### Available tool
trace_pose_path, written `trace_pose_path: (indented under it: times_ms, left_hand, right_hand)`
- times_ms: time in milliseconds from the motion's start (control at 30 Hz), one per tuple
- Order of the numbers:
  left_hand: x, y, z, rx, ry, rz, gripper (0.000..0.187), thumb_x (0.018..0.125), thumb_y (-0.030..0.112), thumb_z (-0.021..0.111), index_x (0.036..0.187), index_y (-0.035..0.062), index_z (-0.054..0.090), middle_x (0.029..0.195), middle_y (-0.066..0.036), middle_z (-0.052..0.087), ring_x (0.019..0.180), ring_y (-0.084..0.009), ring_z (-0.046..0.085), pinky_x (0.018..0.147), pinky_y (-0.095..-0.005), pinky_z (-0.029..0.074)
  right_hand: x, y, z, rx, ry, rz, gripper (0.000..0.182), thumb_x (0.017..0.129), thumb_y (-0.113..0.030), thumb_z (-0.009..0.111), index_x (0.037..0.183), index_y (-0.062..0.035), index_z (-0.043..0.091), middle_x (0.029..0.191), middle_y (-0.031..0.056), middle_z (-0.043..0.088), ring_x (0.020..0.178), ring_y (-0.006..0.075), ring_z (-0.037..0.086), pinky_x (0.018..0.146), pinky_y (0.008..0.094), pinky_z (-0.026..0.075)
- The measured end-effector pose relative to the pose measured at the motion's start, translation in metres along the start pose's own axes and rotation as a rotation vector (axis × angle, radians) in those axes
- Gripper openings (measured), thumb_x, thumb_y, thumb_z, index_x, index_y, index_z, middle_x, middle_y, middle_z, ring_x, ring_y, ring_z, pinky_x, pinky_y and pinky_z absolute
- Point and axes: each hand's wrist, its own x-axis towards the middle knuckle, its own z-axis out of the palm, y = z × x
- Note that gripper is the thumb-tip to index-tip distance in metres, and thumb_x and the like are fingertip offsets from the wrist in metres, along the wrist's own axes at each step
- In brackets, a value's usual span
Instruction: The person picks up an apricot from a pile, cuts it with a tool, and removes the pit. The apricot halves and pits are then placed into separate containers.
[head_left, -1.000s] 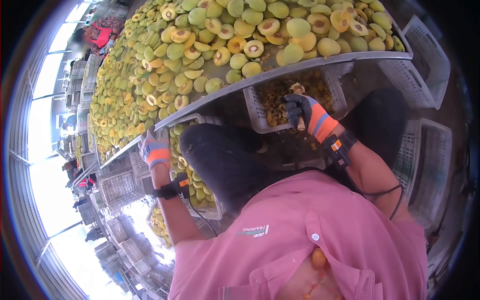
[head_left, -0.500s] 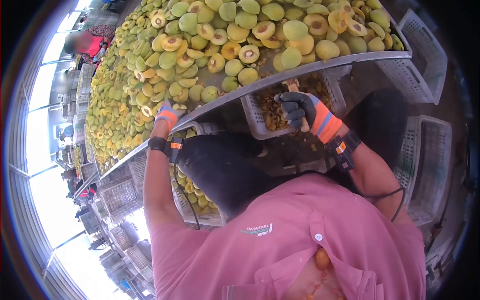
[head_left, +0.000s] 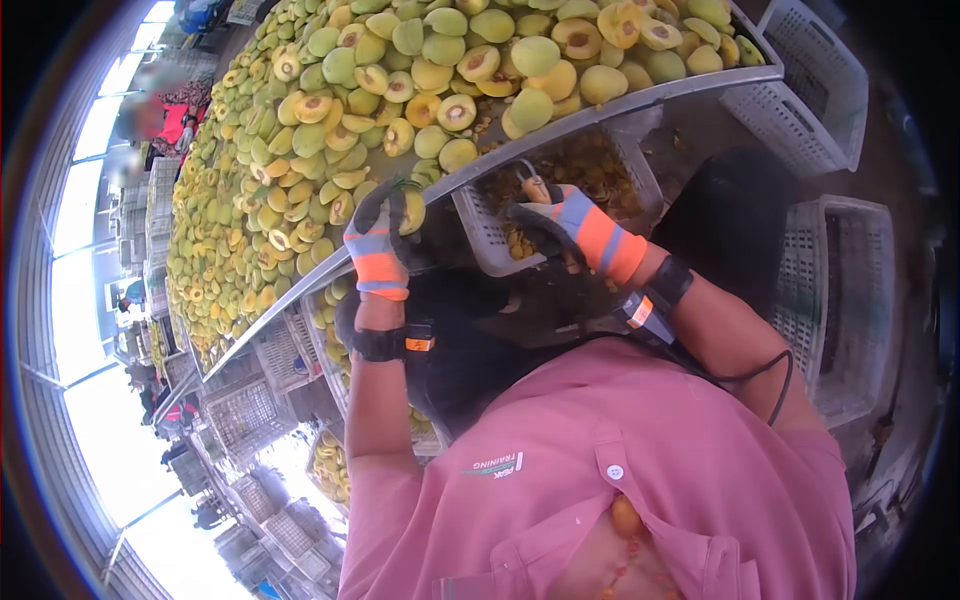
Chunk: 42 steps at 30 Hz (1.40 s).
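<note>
Daylight pours through the tall windows on the left side of a big sorting hall, and a long metal table [head_left: 640, 98] runs away from the seated person, heaped with halved green-yellow fruit [head_left: 330, 130], many halves lying cut side up and showing a brown stone hollow. Beneath the table's near edge hangs a white slatted crate [head_left: 478, 232] filled with brownish-yellow pits and scraps, and a second crate lower down holds more fruit halves [head_left: 325, 300]. Empty white crates [head_left: 850, 290] stand at the right, and stacks of others crowd the floor toward the windows. The person's left hand [head_left: 378, 240], in a grey glove with an orange and blue cuff, is closed around a fruit half [head_left: 410, 212] right at the table's rim, the pale green flesh showing between the fingers. The right hand [head_left: 560, 222], gloved the same way, is clenched on a short tool with a wooden handle [head_left: 534, 188], held over the scrap crate just under the table edge, close beside the left hand but not touching it. Black bands with small orange tags sit on both wrists, and a thin cable trails from the right one. Far off at the upper left another worker in red [head_left: 170, 122] sits at the same table
</note>
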Motion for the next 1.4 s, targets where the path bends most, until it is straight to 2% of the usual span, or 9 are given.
trace_pose_path:
  times_ms: [100,233,367,700,800,933,1067,1267,1400]
  left_hand:
    - [-0.028,0.005,0.061,0.062,0.018,0.133,0.026,0.084,0.008,0.068,0.108,0.0009,0.065,0.093,-0.006,0.065,0.081,-0.0161,0.061,0.069,-0.0279,0.051]
    - [-0.046,-0.011,0.118,-0.271,0.05,-0.061,0.024,0.086,0.009,0.068,0.108,-0.0024,0.065,0.091,-0.006,0.066,0.077,-0.0138,0.061,0.066,-0.0262,0.05]
    - [-0.057,0.004,0.123,-0.099,-0.115,0.071,0.031,0.084,0.006,0.064,0.114,0.0043,0.062,0.104,-0.013,0.066,0.089,-0.0288,0.064,0.079,-0.0326,0.052]
    - [-0.073,0.009,0.072,0.625,-0.367,0.342,0.013,0.085,0.003,0.063,0.095,-0.0045,0.065,0.102,-0.007,0.062,0.086,-0.0139,0.058,0.074,-0.0256,0.048]
    - [-0.067,0.005,0.068,0.334,-0.184,0.282,0.016,0.086,0.003,0.06,0.1,-0.0035,0.064,0.098,-0.005,0.062,0.083,-0.0139,0.058,0.072,-0.0255,0.048]
    - [-0.062,0.041,0.086,0.077,-0.116,0.084,0.023,0.085,0.002,0.061,0.107,-0.0019,0.063,0.099,-0.006,0.063,0.081,-0.014,0.06,0.074,-0.0263,0.049]
    - [-0.048,0.042,0.089,0.418,-0.259,0.546,0.022,0.08,0.003,0.067,0.102,0.0008,0.064,0.097,-0.01,0.063,0.082,-0.0223,0.062,0.074,-0.031,0.049]
    - [-0.058,0.039,0.101,0.705,-0.148,0.57,0.011,0.079,0.003,0.062,0.09,0.0023,0.063,0.098,-0.015,0.06,0.09,-0.0357,0.058,0.085,-0.0394,0.047]
    - [-0.08,0.039,0.119,0.908,-0.215,1.156,0.014,0.084,0.017,0.059,0.083,0.0032,0.062,0.105,-0.015,0.058,0.106,-0.0378,0.052,0.09,-0.0469,0.041]
  right_hand:
    - [0.014,0.021,0.015,0.041,0.027,-0.348,0.027,0.083,-0.034,0.071,0.085,-0.0092,0.062,0.059,0.0061,0.057,0.044,0.014,0.053,0.039,0.0288,0.039]
    - [0.015,0.016,0.014,-0.059,0.15,-0.671,0.021,0.084,-0.026,0.071,0.097,-0.0102,0.066,0.082,0.0063,0.066,0.068,0.0127,0.06,0.06,0.0279,0.049]
    - [-0.004,-0.008,-0.011,0.291,-0.056,-0.261,0.035,0.079,-0.023,0.077,0.106,-0.0052,0.065,0.093,0.0023,0.067,0.076,0.0078,0.059,0.065,0.0256,0.05]
    - [-0.009,-0.019,-0.044,0.499,-0.193,-0.118,0.027,0.084,-0.033,0.071,0.09,-0.0067,0.066,0.067,0.002,0.058,0.05,0.0123,0.053,0.045,0.0269,0.04]
    - [-0.021,-0.022,-0.029,0.379,-0.078,-0.172,0.026,0.089,-0.03,0.065,0.08,-0.006,0.061,0.059,-0.0034,0.047,0.047,0.0063,0.044,0.043,0.0238,0.034]
    - [-0.024,-0.028,-0.017,0.105,-0.085,-0.311,0.03,0.083,-0.027,0.072,0.097,-0.0022,0.066,0.077,-0.0002,0.061,0.066,0.006,0.055,0.056,0.0246,0.045]
    - [-0.017,-0.015,-0.006,0.092,-0.035,-0.333,0.034,0.08,-0.026,0.074,0.104,-0.0028,0.067,0.087,0.002,0.065,0.073,0.0069,0.057,0.063,0.025,0.047]
    - [-0.008,-0.002,-0.004,0.179,0.046,-0.247,0.027,0.08,-0.026,0.075,0.091,-0.0026,0.066,0.075,0.0046,0.064,0.063,0.0124,0.059,0.055,0.0285,0.048]
    - [-0.003,-0.008,-0.019,0.521,0.003,0.001,0.025,0.08,-0.028,0.074,0.08,-0.0057,0.063,0.067,0.0036,0.059,0.049,0.0147,0.055,0.042,0.0295,0.042]
